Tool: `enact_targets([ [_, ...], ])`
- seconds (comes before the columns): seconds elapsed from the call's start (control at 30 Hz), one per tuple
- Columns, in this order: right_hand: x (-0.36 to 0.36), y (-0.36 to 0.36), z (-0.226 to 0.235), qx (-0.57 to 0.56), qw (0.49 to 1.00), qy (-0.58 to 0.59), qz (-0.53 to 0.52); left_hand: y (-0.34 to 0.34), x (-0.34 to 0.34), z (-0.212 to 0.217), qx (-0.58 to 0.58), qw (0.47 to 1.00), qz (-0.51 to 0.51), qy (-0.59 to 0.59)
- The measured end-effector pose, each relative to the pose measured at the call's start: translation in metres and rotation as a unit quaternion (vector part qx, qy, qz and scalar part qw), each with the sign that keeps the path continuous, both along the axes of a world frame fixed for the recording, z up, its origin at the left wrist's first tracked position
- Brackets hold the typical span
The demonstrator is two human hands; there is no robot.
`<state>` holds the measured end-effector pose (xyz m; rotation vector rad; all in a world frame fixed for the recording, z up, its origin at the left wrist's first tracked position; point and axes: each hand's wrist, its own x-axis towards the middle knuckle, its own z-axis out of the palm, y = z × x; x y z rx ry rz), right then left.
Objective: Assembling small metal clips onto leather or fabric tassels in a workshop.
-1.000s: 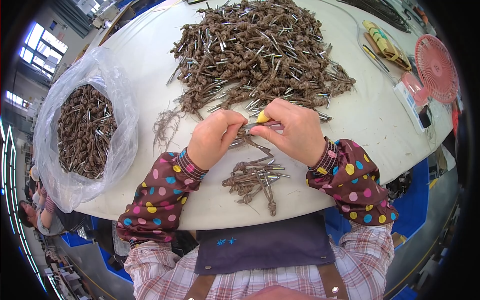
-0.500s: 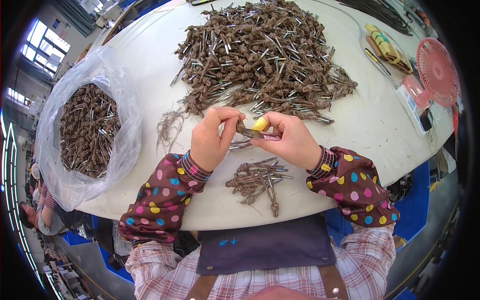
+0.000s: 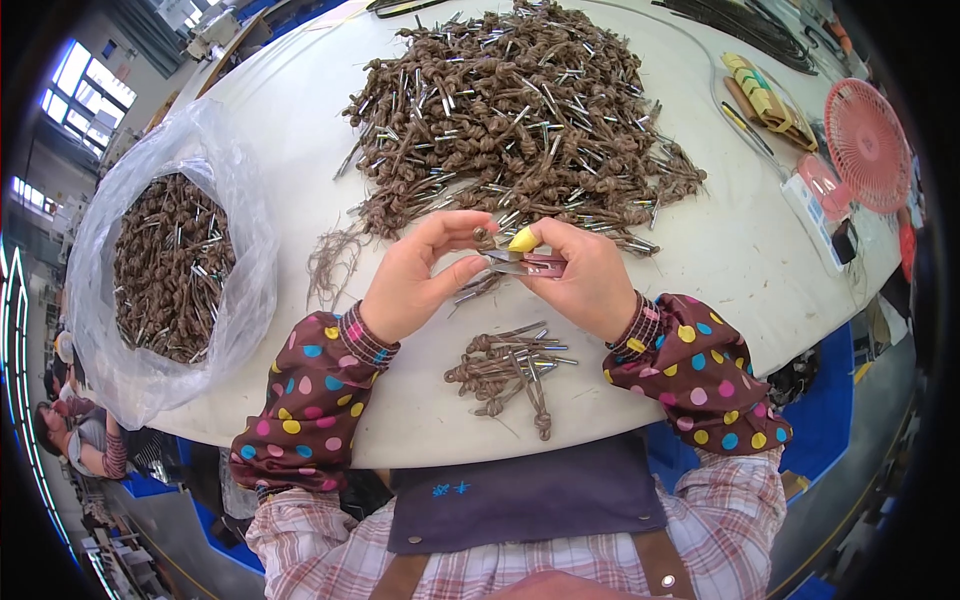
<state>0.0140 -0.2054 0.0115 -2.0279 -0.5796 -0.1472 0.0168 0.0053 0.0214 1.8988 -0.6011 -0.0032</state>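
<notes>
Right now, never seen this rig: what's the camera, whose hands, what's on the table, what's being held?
One fisheye camera sits on the person's head and looks down, so straight edges bend. Both forearms, in brown polka-dot sleeve covers, are the wearer's own. The left hand pinches a knotted brown cord piece with a metal pin. The right hand holds small snips with a yellow tip, its grip closed around them. On the round white table lie a big heap of the same brown knotted pieces, a small pile near the body, and a clear plastic bag full of them. A pink fan sits far right.
</notes>
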Motion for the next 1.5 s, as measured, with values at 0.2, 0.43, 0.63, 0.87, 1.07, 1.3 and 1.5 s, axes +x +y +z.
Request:
enact_targets([
  [0.2,0.002,-0.002,0.002,-0.013,1.0,-0.013,0.0,-0.001,-0.001,-0.007,-0.153,0.973,-0.023,0.173],
  [0.43,0.012,-0.005,-0.005,0.102,0.993,-0.033,-0.047,-0.003,-0.002,-0.011,-0.055,0.997,0.035,0.041],
  [0.63,0.003,-0.01,0.013,-0.045,0.991,-0.125,-0.032,-0.005,-0.005,-0.009,-0.004,0.996,0.084,-0.024],
  [0.87,-0.001,-0.009,0.017,-0.135,0.964,-0.22,-0.064,-0.008,-0.007,-0.009,0.087,0.98,0.086,-0.154],
  [1.07,-0.002,-0.008,0.016,-0.163,0.948,-0.264,-0.066,-0.006,-0.003,-0.016,0.101,0.965,0.073,-0.233],
  [1.3,-0.003,-0.007,0.017,-0.21,0.915,-0.337,-0.069,-0.008,-0.006,-0.013,0.125,0.959,0.073,-0.246],
  [1.5,-0.011,-0.008,0.022,-0.262,0.88,-0.389,-0.073,-0.011,-0.005,-0.015,0.122,0.958,0.06,-0.251],
])
